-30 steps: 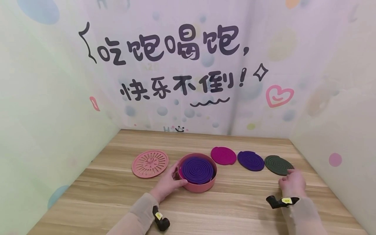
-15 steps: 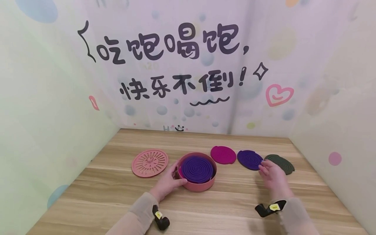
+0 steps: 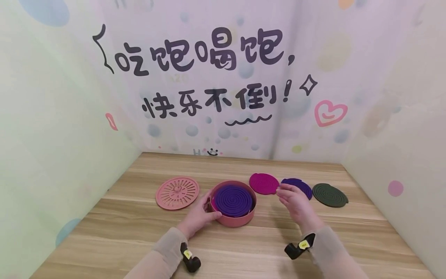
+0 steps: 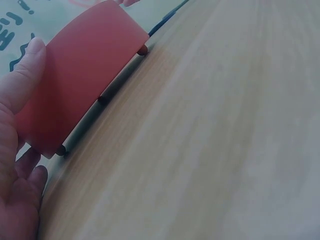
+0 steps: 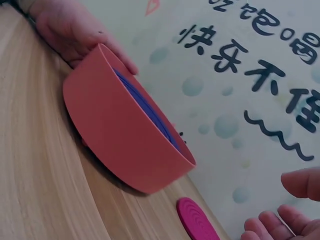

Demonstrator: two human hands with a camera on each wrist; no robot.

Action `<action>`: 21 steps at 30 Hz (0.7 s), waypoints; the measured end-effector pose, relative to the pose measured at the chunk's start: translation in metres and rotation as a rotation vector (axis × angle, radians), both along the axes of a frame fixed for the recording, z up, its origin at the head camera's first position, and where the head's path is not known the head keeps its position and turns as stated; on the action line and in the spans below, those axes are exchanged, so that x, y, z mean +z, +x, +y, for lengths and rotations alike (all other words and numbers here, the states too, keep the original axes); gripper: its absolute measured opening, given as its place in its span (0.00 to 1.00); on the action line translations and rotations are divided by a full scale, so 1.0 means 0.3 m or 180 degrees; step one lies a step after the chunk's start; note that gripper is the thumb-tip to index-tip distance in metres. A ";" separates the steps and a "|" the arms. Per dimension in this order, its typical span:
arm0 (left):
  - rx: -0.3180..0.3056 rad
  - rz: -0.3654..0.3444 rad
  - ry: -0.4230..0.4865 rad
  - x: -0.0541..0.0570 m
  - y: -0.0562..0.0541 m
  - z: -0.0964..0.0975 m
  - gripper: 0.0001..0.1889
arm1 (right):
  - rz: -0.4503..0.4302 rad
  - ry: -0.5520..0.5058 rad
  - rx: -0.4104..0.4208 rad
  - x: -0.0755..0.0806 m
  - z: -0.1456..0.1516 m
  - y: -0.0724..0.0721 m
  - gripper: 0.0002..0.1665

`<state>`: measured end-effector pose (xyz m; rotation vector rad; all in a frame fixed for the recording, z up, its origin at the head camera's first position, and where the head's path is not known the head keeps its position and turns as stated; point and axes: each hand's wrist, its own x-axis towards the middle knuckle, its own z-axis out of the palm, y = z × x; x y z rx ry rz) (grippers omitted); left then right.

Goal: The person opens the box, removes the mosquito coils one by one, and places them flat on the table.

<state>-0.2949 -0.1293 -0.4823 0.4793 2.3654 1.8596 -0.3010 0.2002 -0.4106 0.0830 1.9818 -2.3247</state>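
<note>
Here's the salmon-pink, round, straight-walled tin (image 3: 237, 221), standing upright near the middle of the pale wood-grain worktop (image 3: 139, 240), and the left grip (image 3: 199, 214) has it: thumb along the near wall, fingers round the side. The right grip (image 3: 297, 205) is free, nothing between thumb and fingers, hanging by the flat purple spiral coil (image 3: 304, 188), with the magenta spiral coil (image 3: 264, 183) just beyond the fingertips and the dark green spiral coil (image 3: 330, 195) out to the right. Inside the tin sits another purple coil (image 3: 233, 200), close below the rim. Now, the handling: the tin looks like thin painted metal, stiff, fairly light, its smooth wall probably a little slippery, so a broad hold low on the wall, like this one, seems right; small feet (image 4: 143, 50) lift its base, and it could skid if nudged. The coils are the delicate ones, feather-light by the look of them, rigid and likely to snap if bent; take them by the outer edge, flat and level, with fingertips only. Over to the left, the slotted pink lid (image 3: 177, 193) looks sturdy enough to lift by its edge.
</note>
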 end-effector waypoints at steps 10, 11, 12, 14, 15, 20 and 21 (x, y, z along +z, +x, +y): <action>0.0002 0.0048 0.0037 0.000 -0.001 0.002 0.50 | 0.0140 0.0413 0.0188 0.023 -0.153 -0.036 0.30; 0.0000 0.0041 0.0033 0.000 0.000 0.001 0.50 | 0.0156 0.0459 0.0196 0.026 -0.167 -0.041 0.30; -0.0004 0.0039 0.0037 0.000 -0.001 0.001 0.50 | 0.0169 0.0512 0.0195 0.030 -0.181 -0.045 0.29; -0.0012 0.0040 0.0016 0.000 -0.002 0.001 0.51 | 0.0205 0.0594 0.0213 0.036 -0.203 -0.052 0.28; -0.0019 0.0038 0.0009 0.000 -0.001 0.000 0.51 | 0.0221 0.0638 0.0232 0.039 -0.213 -0.055 0.27; -0.0036 0.0029 0.0015 0.000 0.000 -0.002 0.51 | 0.0255 0.0912 0.0326 0.035 -0.248 -0.067 0.27; -0.0033 0.0017 0.0013 0.001 0.001 -0.002 0.51 | 0.0260 0.0986 0.0344 0.034 -0.253 -0.068 0.27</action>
